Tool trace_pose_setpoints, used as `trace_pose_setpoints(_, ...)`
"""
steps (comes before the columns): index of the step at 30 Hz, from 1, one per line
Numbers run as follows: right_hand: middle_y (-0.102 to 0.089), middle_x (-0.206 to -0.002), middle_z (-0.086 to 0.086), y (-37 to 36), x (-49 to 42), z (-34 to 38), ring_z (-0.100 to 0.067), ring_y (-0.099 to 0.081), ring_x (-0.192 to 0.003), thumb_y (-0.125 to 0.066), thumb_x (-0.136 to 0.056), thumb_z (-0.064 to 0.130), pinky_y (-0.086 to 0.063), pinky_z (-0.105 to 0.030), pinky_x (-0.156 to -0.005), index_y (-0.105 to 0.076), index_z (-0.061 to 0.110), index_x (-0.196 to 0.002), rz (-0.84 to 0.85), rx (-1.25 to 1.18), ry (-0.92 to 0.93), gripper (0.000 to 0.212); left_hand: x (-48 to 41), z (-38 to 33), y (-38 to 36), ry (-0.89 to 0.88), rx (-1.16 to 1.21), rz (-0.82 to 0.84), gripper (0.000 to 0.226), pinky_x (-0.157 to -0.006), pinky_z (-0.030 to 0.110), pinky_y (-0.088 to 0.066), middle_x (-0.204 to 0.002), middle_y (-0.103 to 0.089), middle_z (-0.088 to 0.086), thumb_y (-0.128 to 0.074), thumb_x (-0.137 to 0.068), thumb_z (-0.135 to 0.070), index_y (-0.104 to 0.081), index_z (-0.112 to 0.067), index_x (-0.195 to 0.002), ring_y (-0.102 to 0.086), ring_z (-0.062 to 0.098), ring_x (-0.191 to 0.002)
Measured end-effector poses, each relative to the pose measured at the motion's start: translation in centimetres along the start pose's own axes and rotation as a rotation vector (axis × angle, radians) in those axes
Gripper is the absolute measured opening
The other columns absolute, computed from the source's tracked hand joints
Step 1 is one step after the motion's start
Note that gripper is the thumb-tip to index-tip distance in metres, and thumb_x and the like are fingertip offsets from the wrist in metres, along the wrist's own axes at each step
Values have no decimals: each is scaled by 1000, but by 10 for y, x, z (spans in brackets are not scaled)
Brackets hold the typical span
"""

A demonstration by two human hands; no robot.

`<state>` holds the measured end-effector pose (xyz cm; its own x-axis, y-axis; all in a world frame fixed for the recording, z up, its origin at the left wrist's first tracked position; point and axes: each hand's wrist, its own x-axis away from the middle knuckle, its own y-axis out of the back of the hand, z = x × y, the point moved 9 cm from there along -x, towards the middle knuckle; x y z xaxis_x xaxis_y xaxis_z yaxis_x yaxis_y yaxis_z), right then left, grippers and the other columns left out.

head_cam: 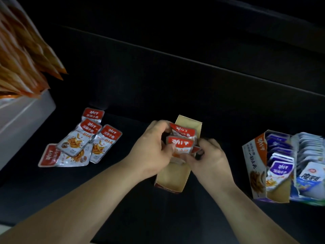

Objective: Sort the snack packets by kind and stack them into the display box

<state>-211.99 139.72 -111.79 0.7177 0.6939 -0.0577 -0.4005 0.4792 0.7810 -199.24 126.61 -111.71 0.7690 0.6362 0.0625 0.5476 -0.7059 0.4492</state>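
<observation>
Bare forearms enter from the near edge; left hand (151, 147) and right hand (209, 159), each grip curled round a small stack of red-topped foil snack packets (180, 144), held upright inside the open tan cardboard display box (175, 180). Box's long axis runs away from the person; loose matching packets (79, 141) lie leftward on the dark worktop (123, 85), nearer the left hand.

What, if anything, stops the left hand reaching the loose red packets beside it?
Likely yes: nothing lies between the left hand and the loose red packets, though its grip is on the held packets now.
</observation>
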Motion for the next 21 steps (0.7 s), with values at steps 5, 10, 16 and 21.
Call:
trace_pose_setpoints(5, -68, -86, 12, -8, -1, -10, -4, -66, -75, -88, -77, 35, -61, -28, -67, -66, 36, -112, 67, -145, -102, 41, -1, -8, -6, -72, -153, 55, 63, -90, 20, -57, -132, -56, -18, -73, -94, -19, -45, -37, -147, -67, 3, -98)
trace_pose_setpoints(10, -55, -111, 15, -13, -5, -6, -4, -63, -93, -86, -78, 39, -60, -31, -78, -64, 38, -125, 133, 19, -39, 51, 1, -6, 3, -151, -291, -65, 74, -77, 12, -47, -136, -45, -19, -77, -89, -25, -40, -38, -152, -53, 0, -91)
trace_pose_setpoints(16, -42, -110, 17, -13, -18, 0, -9, -60, -95, -83, -75, 54, -60, -36, -70, -65, 40, -115, 73, 101, -57, 47, 10, 30, -10, 86, -71, -43, 42, -82, 29, -61, -110, -69, -13, -72, -93, -20, -62, -33, -131, -68, 2, -91)
trace_pose_setpoints(21, -41, -118, 16, 1, -28, 6, -5, -62, -86, -85, -77, 39, -59, -30, -65, -55, 43, -121, -49, 29, -42, 54, 27, 38, -19, 155, 18, -31, 34, -77, 26, -62, -93, -69, -18, -68, -93, -13, -67, -39, -115, -68, -4, -82)
